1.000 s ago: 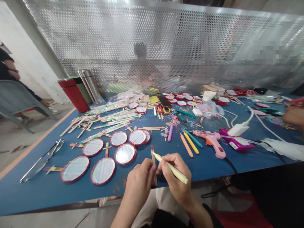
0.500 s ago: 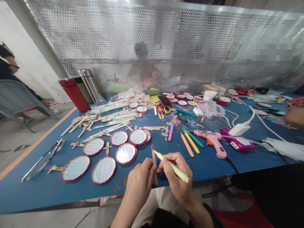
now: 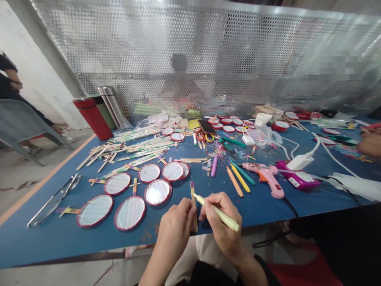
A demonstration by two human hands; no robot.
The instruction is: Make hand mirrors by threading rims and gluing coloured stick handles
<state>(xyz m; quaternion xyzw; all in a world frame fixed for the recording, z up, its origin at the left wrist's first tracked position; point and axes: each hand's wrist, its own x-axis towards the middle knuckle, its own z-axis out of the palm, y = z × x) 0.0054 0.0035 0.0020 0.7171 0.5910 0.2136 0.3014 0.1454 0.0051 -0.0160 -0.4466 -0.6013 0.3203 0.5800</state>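
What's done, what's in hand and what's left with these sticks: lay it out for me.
Looks done: coloured sticks at the rims of several red-rimmed discs.
In hand: the left hand steadies a wooden stick, purple at the tip and yellow below, while the right hand holds a pale yellow marker to it.
Probably left: the rest of that colouring, then perhaps some loose sticks, which look mostly plain.

Three flasks (image 3: 93,119), one glue gun (image 3: 269,174), one held marker (image 3: 225,218), one held stick (image 3: 192,189).
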